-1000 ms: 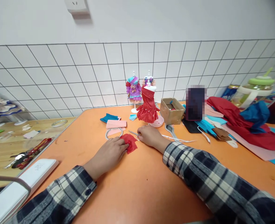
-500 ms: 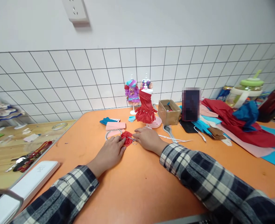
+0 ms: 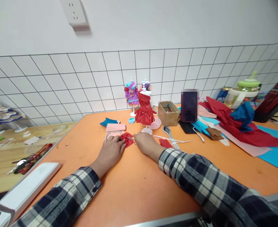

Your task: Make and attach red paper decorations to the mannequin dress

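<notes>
A small gathered piece of red crepe paper (image 3: 128,141) lies on the table between my hands. My left hand (image 3: 111,150) holds its left edge, the fingers closed over it and against the tabletop. My right hand (image 3: 147,144) is closed round the handles of small scissors (image 3: 130,138), mostly hidden by the fingers; the thin metal blades point left over the red paper. Just behind stands a mini dress form in a red paper dress (image 3: 145,108). A clear ring, perhaps a tape roll (image 3: 113,133), and a folded pink paper (image 3: 116,127) lie beyond my left hand.
A cardboard box (image 3: 168,113) and a propped phone (image 3: 190,105) stand behind right. Grey-handled scissors (image 3: 171,137) and a red scrap (image 3: 165,143) lie by my right wrist. Coloured papers (image 3: 266,138) spread at right, near a lidded jug (image 3: 242,94). A white power bank (image 3: 30,186) sits at left.
My right hand has closed over the small scissors' handles, where its fingers were stretched out before. A red scrap by the right wrist has come into sight. My left hand has hardly moved.
</notes>
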The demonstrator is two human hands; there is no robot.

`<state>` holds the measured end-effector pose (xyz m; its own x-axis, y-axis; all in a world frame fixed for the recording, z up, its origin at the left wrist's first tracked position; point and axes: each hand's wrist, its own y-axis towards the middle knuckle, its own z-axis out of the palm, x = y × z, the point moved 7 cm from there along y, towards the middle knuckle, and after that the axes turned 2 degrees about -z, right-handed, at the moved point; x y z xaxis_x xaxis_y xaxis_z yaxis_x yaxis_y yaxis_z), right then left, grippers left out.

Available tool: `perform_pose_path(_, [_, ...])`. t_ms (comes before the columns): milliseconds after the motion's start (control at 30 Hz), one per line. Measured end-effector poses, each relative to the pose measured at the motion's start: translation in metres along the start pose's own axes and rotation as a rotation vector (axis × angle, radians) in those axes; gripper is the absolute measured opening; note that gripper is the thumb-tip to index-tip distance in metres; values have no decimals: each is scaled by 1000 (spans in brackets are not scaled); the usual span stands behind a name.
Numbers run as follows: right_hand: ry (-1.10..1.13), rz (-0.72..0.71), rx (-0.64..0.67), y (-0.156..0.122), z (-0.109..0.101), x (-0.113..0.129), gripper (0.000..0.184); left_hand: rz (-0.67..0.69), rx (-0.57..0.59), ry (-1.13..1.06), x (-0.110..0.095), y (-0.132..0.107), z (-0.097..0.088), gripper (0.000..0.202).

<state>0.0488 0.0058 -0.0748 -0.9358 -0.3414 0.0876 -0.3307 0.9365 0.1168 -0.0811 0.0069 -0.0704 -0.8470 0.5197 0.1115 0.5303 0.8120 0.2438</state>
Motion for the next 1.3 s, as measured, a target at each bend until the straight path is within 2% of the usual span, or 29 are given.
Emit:
perform_pose_path(167, [47,13,-26,-4,0,-12,24,-101,-3,-23,8,3,3,33])
perform_pose_path(367, [62,-41,-40,-4,4,-4,26,-241,-2,-144,23,6,12,30])
perform_pose_path(533, [28,-49,-22,-6,1,5,29,-272,-63,-241,28,8,11,34])
perform_pose_path(667, [17,-97,-56,-26,-28,5,30,-232,-90,-285,30,5,8,31])
perform_pose_path(733, [-9,-69,-99,-42,-50,-12,30,-196,-135,-312,31,3,3,29])
perform_pose_path(800, [-61,56,1,-57,-60,-45,33,-139,-219,-349,29,0,-7,27])
perform_pose_path(867, [-103,210,123,-70,-60,-80,35,-22,-301,-386,17,-4,-19,24])
perform_pose_path(900, [-107,240,169,-75,-57,-92,33,63,-327,-402,7,-6,-24,22])
perform_pose_path(967, [-90,233,242,-80,-45,-100,29,258,-350,-418,-19,-13,-34,21])
perform_pose_path(1067, [-26,136,259,-81,-26,-81,23,540,-362,-439,-60,-28,-46,25])
perform_pose_path(1133, [55,-24,211,-79,-20,-55,21,644,-366,-480,-77,-36,-50,27])
perform_pose_path(1167, [100,-113,184,-79,-20,-43,21,663,-345,-500,-82,-37,-50,25])
perform_pose_path(1233, [177,-250,142,-80,-22,-30,21,662,-227,-511,-90,-34,-44,20])
perform_pose_path(1300, [212,-272,106,-82,-26,-32,20,630,-67,-499,-92,-29,-32,19])
